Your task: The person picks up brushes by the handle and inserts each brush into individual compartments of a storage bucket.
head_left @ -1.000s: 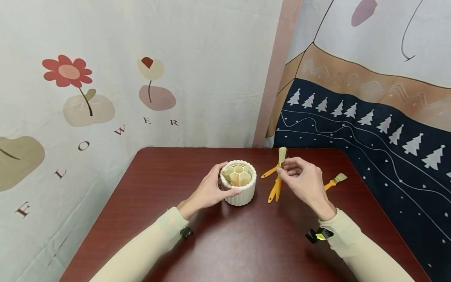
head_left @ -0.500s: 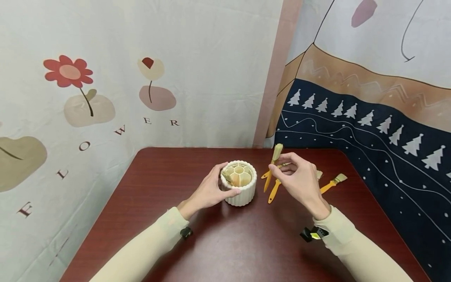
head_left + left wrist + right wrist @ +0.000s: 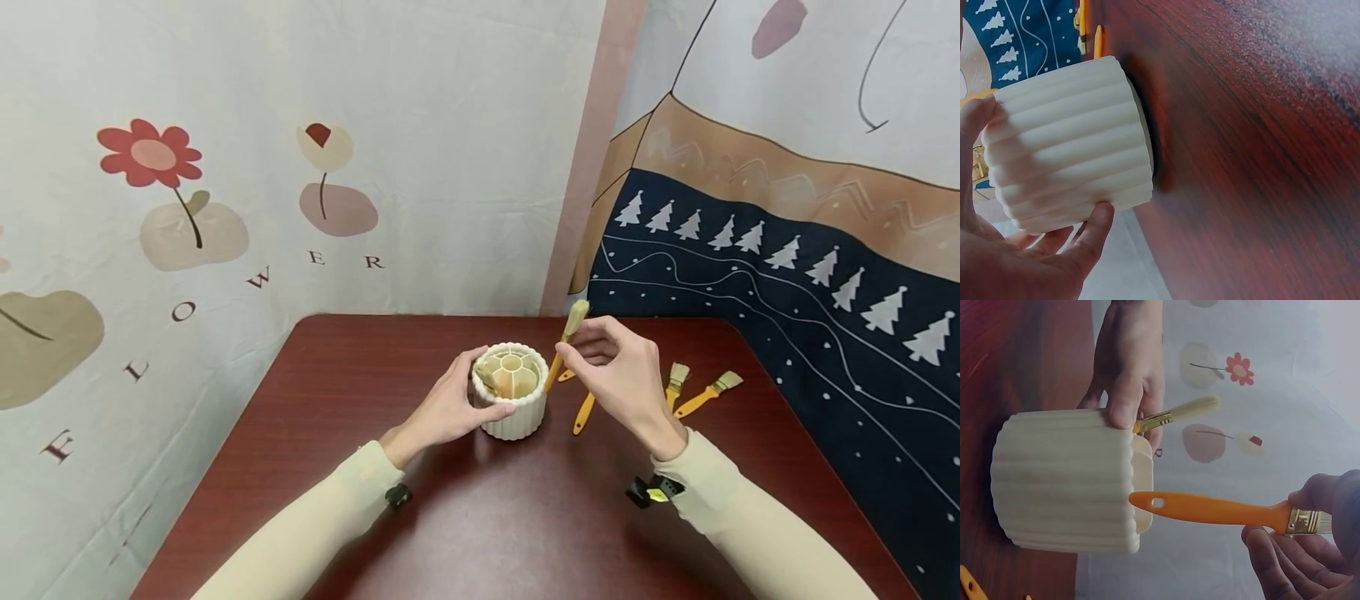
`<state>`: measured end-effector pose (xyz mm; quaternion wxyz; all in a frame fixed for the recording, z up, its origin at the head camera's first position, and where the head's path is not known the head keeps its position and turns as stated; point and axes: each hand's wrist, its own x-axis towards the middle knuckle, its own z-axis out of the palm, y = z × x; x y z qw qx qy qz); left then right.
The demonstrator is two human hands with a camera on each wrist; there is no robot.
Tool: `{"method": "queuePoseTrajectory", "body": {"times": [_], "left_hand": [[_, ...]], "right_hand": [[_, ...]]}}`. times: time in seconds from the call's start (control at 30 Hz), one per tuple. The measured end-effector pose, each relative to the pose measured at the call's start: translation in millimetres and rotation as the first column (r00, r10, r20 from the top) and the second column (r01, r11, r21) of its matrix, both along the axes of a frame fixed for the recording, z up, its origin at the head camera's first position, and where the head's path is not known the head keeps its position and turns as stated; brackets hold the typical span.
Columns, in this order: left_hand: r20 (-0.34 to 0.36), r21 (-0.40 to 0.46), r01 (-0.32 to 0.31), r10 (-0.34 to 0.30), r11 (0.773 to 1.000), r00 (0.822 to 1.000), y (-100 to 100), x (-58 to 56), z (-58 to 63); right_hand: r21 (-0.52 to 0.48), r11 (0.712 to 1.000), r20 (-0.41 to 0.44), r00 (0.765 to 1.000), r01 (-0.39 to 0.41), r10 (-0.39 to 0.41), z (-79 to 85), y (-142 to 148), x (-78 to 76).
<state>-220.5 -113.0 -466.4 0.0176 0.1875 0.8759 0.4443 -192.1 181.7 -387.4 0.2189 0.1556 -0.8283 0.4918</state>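
My left hand (image 3: 438, 408) holds a cream ribbed brush holder (image 3: 519, 422) upright on the table, its thumb across the near side. Inside are petal-shaped compartments. One paintbrush (image 3: 1194, 409) stands in the holder at its left side, bristles up. My right hand (image 3: 621, 371) pinches another paintbrush (image 3: 1210, 508) by its metal collar, bristles up and yellow-orange handle slanting down. In the right wrist view the handle's end overlaps the holder's rim; whether they touch I cannot tell. The left wrist view shows the ribbed wall (image 3: 1072, 144) between thumb and fingers.
Right of the holder, a brush handle (image 3: 582, 414) lies on the dark red table (image 3: 480, 525), partly hidden by my right hand. Farther right lie two more paintbrushes, one flat brush (image 3: 708, 394) and another brush (image 3: 677, 377). Printed cloths hang behind the table.
My right hand has moved left with the pinched paintbrush, from above the loose brushes to the holder's right rim. The left hand and holder have stayed in place.
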Motion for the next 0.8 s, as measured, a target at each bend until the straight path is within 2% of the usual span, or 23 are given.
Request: {"method": "queuePoseTrajectory", "body": {"times": [0.43, 0.8], "left_hand": [[-0.012, 0.004, 0.009, -0.009, 1.0, 1.0, 0.5, -0.1, -1.5], [0.002, 0.027, 0.013, -0.013, 1.0, 1.0, -0.8, 1.5, -0.1]], "right_hand": [[-0.036, 0.998, -0.031, 0.998, -0.054, 0.053, -2.8, -14.2, -4.1], [-0.022, 0.996, -0.081, 0.993, -0.091, 0.089, -24.1, -21.4, -16.4]]}}
